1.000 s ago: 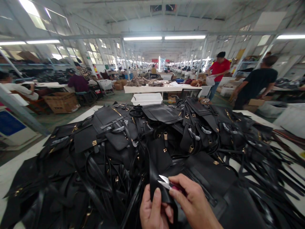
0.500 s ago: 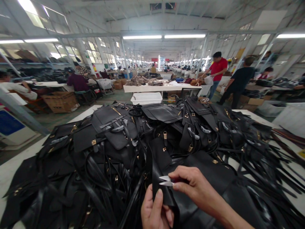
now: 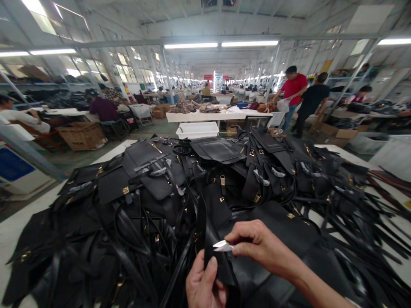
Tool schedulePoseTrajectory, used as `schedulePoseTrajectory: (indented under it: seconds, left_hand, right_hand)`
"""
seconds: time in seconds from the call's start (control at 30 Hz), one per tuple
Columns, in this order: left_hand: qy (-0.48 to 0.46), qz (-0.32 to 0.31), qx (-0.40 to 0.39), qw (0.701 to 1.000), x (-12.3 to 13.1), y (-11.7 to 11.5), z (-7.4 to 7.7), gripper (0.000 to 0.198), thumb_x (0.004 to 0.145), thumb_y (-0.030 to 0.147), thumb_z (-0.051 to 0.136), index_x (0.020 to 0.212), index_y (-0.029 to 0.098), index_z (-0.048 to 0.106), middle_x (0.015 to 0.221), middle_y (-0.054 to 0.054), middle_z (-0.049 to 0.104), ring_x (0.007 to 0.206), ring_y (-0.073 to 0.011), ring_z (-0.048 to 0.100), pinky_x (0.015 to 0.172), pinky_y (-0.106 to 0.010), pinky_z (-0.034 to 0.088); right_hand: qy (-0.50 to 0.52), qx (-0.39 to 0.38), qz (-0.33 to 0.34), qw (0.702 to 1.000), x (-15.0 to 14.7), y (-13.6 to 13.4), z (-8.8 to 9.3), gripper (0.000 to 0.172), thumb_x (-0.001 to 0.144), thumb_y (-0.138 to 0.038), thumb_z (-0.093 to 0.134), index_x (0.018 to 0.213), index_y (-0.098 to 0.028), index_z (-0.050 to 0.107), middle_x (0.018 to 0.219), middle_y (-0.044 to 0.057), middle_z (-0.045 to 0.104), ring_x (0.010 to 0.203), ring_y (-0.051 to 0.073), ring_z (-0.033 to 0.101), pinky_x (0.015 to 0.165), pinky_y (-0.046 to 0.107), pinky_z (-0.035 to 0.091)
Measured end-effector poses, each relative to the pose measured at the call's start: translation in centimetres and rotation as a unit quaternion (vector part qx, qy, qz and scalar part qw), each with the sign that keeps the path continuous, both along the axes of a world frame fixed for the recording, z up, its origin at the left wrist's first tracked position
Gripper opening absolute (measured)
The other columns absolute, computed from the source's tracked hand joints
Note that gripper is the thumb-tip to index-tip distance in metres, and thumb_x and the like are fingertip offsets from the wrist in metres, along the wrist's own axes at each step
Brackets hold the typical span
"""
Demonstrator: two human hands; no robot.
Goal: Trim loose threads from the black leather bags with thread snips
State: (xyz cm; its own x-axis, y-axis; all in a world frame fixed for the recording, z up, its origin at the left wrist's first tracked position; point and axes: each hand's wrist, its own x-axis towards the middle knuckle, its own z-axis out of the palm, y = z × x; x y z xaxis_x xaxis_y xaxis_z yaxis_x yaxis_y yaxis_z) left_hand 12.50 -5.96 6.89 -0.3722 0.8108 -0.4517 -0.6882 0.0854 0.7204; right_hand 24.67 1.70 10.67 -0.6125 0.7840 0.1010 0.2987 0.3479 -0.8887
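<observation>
My left hand (image 3: 202, 284) pinches the edge of a black leather bag piece (image 3: 215, 256) at the bottom centre, thumb up against it. My right hand (image 3: 260, 246) is closed on small thread snips (image 3: 223, 245), whose silver blades point left and touch the top edge of that piece. Both hands work over a big heap of black leather handbags (image 3: 180, 188) with gold clasps and straps, spread across a white table (image 3: 13, 226).
Loose black straps (image 3: 362, 222) fan out at the right of the heap. Beyond stand a white table with a white bin (image 3: 197, 128), cardboard boxes (image 3: 81, 134), seated workers at left, and two people (image 3: 302, 96) standing at right.
My right hand has moved up and left with the snips, and its wrist has stretched out. The blades now close on the piece's edge. The person in black walked left, toward the one in red.
</observation>
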Motion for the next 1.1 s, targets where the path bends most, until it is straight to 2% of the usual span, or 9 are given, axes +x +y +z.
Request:
schedulePoseTrajectory:
  seconds: [0.17, 0.43, 0.57, 0.73, 0.93, 1.1]
  left_hand:
    - [0.002, 0.008, -0.005, 1.0, 0.1, 0.2, 0.0, 0.033, 0.054, 0.035, 0.074, 0.075, 0.014, 0.061, 0.03, 0.008, 0.041, 0.021, -0.0031, 0.034, 0.024, -0.009, 0.026]
    - [-0.013, 0.006, -0.004, 1.0, 0.2, 0.2, -0.3, 0.031, 0.053, 0.034, 0.074, 0.074, 0.015, 0.061, 0.029, 0.008, 0.041, 0.021, -0.0027, 0.032, 0.024, -0.009, 0.025]
    - [-0.033, -0.002, 0.007, 0.999, 0.2, 0.2, -0.5, 0.03, 0.055, 0.034, 0.074, 0.075, 0.015, 0.061, 0.029, 0.008, 0.041, 0.022, -0.001, 0.03, 0.025, -0.008, 0.024]
    - [-0.065, -0.013, 0.016, 0.998, -0.1, 0.2, -0.3, 0.028, 0.057, 0.032, 0.073, 0.077, 0.016, 0.06, 0.031, 0.01, 0.038, 0.022, -0.0012, 0.03, 0.025, -0.008, 0.025]
    - [-0.051, -0.009, 0.019, 0.998, 0.1, 0.1, -0.4, 0.029, 0.059, 0.033, 0.071, 0.079, 0.017, 0.058, 0.032, 0.01, 0.039, 0.022, -0.0018, 0.031, 0.025, -0.009, 0.027]
    - [-0.024, -0.01, 0.017, 1.0, 0.1, 0.0, -0.4, 0.031, 0.058, 0.034, 0.072, 0.079, 0.016, 0.058, 0.031, 0.01, 0.039, 0.022, -0.0012, 0.03, 0.026, -0.008, 0.025]
  right_hand:
    - [-0.056, 0.077, 0.005, 0.995, 0.1, -0.4, 0.5, 0.004, 0.076, -0.014, 0.064, 0.079, -0.017, 0.063, 0.069, -0.004, 0.057, 0.066, 0.01, 0.054, 0.061, 0.019, 0.035]
    - [-0.015, 0.031, -0.007, 0.999, 0.1, 0.0, 0.1, 0.012, 0.07, -0.007, 0.069, 0.075, -0.017, 0.064, 0.066, -0.005, 0.059, 0.064, 0.009, 0.055, 0.059, 0.017, 0.036]
    - [-0.007, 0.042, -0.007, 0.999, 0.0, 0.1, -0.4, 0.012, 0.071, -0.005, 0.066, 0.072, -0.017, 0.065, 0.064, -0.005, 0.059, 0.062, 0.009, 0.054, 0.059, 0.018, 0.036]
    - [0.016, 0.032, -0.048, 0.998, 0.3, 0.4, -0.4, 0.013, 0.073, -0.008, 0.065, 0.081, -0.018, 0.063, 0.072, -0.004, 0.06, 0.068, 0.012, 0.056, 0.062, 0.02, 0.038]
    - [-0.061, 0.089, 0.001, 0.994, 1.0, 0.0, 1.0, 0.01, 0.075, -0.011, 0.064, 0.08, -0.018, 0.061, 0.071, -0.005, 0.057, 0.067, 0.011, 0.054, 0.062, 0.019, 0.035]
    - [-0.086, 0.12, 0.019, 0.989, 0.8, -0.2, 1.2, 0.006, 0.078, -0.013, 0.062, 0.081, -0.017, 0.06, 0.071, -0.004, 0.057, 0.068, 0.01, 0.054, 0.062, 0.019, 0.035]
